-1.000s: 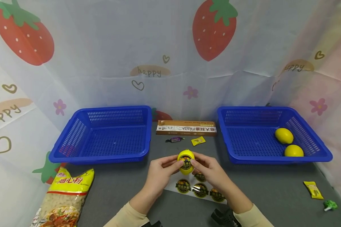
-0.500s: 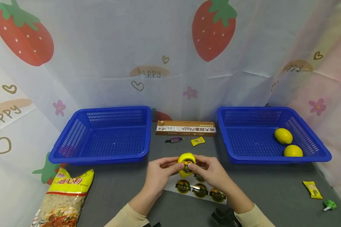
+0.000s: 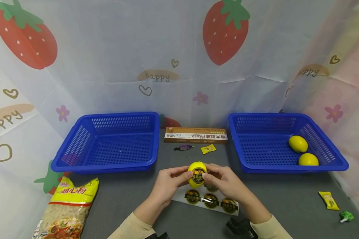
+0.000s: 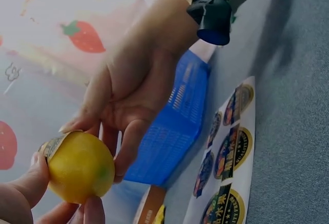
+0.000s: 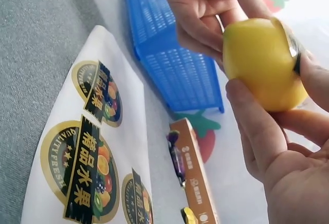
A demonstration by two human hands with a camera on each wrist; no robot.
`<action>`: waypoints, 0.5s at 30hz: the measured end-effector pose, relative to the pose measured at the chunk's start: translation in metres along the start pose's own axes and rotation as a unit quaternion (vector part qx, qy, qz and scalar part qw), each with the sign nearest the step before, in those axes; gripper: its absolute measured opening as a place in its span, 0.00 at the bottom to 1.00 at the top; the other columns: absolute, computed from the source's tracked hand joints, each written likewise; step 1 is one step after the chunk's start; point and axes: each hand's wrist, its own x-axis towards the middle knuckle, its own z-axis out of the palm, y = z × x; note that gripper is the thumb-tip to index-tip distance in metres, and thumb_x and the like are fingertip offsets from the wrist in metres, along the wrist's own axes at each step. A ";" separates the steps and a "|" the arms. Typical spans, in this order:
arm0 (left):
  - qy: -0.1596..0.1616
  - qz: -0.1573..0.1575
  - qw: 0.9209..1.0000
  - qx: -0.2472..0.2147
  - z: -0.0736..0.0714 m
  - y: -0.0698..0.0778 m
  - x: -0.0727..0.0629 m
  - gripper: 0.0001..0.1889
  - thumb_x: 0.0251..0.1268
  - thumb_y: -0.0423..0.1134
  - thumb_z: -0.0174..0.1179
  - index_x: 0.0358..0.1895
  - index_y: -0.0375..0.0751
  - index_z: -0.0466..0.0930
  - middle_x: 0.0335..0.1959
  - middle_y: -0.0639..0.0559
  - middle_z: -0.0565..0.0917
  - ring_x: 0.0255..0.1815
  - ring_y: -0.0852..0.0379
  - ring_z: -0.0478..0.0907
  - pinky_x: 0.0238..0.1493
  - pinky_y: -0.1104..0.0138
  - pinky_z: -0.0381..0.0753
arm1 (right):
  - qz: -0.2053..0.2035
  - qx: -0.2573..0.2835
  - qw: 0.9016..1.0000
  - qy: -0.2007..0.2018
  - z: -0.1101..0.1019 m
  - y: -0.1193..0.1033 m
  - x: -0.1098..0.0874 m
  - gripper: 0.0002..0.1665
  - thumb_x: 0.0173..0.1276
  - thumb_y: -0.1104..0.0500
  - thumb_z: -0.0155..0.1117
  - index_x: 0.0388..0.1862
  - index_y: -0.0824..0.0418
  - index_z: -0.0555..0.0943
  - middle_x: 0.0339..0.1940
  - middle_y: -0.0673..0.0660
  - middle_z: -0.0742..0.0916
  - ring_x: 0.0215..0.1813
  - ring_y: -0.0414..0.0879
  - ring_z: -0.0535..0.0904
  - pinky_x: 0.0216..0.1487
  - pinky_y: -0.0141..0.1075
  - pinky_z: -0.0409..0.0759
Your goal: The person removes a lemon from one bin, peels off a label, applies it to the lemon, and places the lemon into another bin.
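Note:
Both hands hold a yellow lemon [image 3: 193,183] above the grey table, in the middle of the head view. A round black-and-gold fruit sticker [image 3: 198,176] lies on the lemon's near side. My left hand [image 3: 167,184] grips the lemon from the left, its thumb at the sticker's edge. From the right, my right hand [image 3: 226,184] grips it too, thumb on the sticker's other edge. In the left wrist view the lemon [image 4: 82,170] shows a small greenish patch, and the sticker's edge stands slightly off the skin. Beneath the hands lies a white sheet of stickers [image 3: 204,205].
A blue basket [image 3: 104,168] stands at the left; another blue basket [image 3: 293,167] at the right holds two lemons [image 3: 298,143]. Behind the hands are a pasta box [image 3: 195,135], a purple candy [image 3: 184,147] and a yellow packet [image 3: 208,149]. A noodle bag [image 3: 68,209] lies front left.
The lemon has come slightly lower and nearer. My right thumb has shifted from over the sticker's middle to its right edge, so more of the print shows.

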 end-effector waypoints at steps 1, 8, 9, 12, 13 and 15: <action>-0.003 -0.002 1.000 -0.002 0.000 0.001 0.000 0.24 0.66 0.44 0.69 0.59 0.31 0.82 0.55 0.38 0.85 0.50 0.53 0.87 0.52 0.61 0.86 | -0.001 0.002 1.000 -0.002 -0.001 0.001 0.000 0.27 0.80 0.55 0.56 0.73 0.65 0.72 0.63 0.65 0.81 0.57 0.44 0.84 0.54 0.38 0.85; -0.024 -0.017 0.999 -0.011 -0.002 0.001 -0.001 0.25 0.67 0.44 0.67 0.60 0.30 0.81 0.55 0.38 0.85 0.48 0.54 0.87 0.52 0.60 0.86 | -0.016 -0.010 1.000 -0.004 -0.005 0.004 -0.002 0.26 0.80 0.57 0.55 0.72 0.65 0.72 0.62 0.66 0.82 0.54 0.42 0.86 0.51 0.39 0.86; -0.031 -0.021 0.999 -0.009 -0.002 0.001 -0.001 0.25 0.68 0.45 0.67 0.61 0.31 0.80 0.55 0.38 0.85 0.48 0.54 0.87 0.52 0.60 0.86 | -0.017 -0.009 1.000 -0.005 -0.005 0.004 -0.002 0.25 0.80 0.57 0.54 0.72 0.66 0.72 0.62 0.67 0.82 0.54 0.42 0.86 0.51 0.39 0.86; -0.072 -0.031 0.997 0.001 -0.003 0.002 -0.001 0.27 0.72 0.48 0.62 0.65 0.31 0.77 0.57 0.38 0.84 0.51 0.53 0.86 0.54 0.58 0.86 | -0.012 0.000 1.000 -0.004 -0.006 0.003 -0.003 0.26 0.80 0.57 0.55 0.71 0.67 0.73 0.64 0.68 0.81 0.53 0.42 0.86 0.51 0.39 0.86; -0.086 -0.032 0.996 0.005 -0.003 0.002 -0.002 0.28 0.73 0.49 0.60 0.66 0.32 0.76 0.58 0.38 0.83 0.52 0.52 0.85 0.54 0.57 0.85 | -0.011 0.002 1.000 -0.003 -0.007 0.002 -0.004 0.26 0.80 0.57 0.55 0.71 0.68 0.73 0.64 0.68 0.81 0.53 0.42 0.86 0.51 0.39 0.86; -0.111 -0.035 0.993 0.010 -0.002 0.003 -0.003 0.28 0.75 0.51 0.57 0.67 0.32 0.75 0.59 0.38 0.83 0.54 0.52 0.84 0.56 0.57 0.85 | -0.011 0.006 1.000 -0.003 -0.008 0.001 -0.005 0.26 0.80 0.57 0.55 0.70 0.69 0.73 0.64 0.70 0.81 0.52 0.42 0.87 0.51 0.41 0.86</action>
